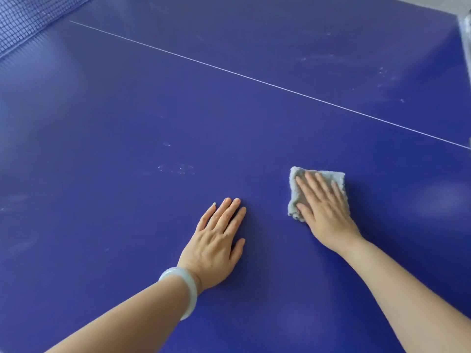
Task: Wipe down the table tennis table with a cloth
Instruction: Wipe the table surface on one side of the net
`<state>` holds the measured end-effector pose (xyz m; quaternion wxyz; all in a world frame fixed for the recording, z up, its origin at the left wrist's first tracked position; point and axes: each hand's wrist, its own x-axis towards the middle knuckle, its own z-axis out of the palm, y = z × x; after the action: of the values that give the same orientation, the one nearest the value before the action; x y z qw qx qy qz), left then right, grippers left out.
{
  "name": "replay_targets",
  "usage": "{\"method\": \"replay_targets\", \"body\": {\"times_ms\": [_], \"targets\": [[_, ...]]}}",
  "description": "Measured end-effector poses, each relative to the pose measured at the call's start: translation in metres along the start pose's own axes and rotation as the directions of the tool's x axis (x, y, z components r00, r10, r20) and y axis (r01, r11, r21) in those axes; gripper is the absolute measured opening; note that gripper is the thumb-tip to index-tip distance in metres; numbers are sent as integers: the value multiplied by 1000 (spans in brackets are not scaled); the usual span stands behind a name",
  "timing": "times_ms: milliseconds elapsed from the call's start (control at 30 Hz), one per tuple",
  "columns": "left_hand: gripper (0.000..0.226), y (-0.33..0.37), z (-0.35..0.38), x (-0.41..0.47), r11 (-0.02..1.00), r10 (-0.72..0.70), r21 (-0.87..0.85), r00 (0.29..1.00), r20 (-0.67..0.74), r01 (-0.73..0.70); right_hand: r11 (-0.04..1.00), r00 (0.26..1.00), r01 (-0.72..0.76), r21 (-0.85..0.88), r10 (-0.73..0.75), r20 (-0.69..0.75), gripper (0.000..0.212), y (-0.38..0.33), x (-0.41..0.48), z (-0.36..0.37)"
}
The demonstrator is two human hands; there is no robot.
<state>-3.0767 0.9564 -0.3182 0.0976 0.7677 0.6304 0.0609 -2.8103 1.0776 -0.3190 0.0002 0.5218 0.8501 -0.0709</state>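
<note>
On the blue table tennis table [127,110], right of centre and near the person, lay a folded grey cloth [295,197], fluffy and roughly square, its longer side running away from the person. Flat upon it pressed the right hand [325,207], fingers straight and slightly spread, pointing up-left. Beside it, apart from the cloth, the left hand [216,240] rested flat on the smooth tabletop, fingers together, thumb out. A pale glassy bangle [182,289] circled that wrist. A thin white line [254,79] crossed diagonally; dark mesh net [25,19] stood far left. Faint dusty smudges [178,169] marked the surface.
</note>
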Motion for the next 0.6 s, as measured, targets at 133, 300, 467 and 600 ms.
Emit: {"method": "replay_targets", "body": {"times_ms": [133, 300, 467, 600], "targets": [[60, 3, -1, 1, 1000, 3, 1, 1000, -2, -3, 832, 830, -551, 57, 554, -62, 63, 35, -29, -12], [60, 2, -3, 1, 1000, 4, -14, 1000, 11, -4, 984, 987, -151, 100, 155, -37, 65, -98, -36, 8], [57, -1, -8, 1, 993, 13, -121, 999, 30, -9, 611, 973, -202, 765, 218, 82, 55, -106, -38, -22], [56, 4, -17, 5, 903, -146, -412, 989, -17, 126, 580, 809, -365, 728, 584, -59, 45, -42, -47, -36]]}}
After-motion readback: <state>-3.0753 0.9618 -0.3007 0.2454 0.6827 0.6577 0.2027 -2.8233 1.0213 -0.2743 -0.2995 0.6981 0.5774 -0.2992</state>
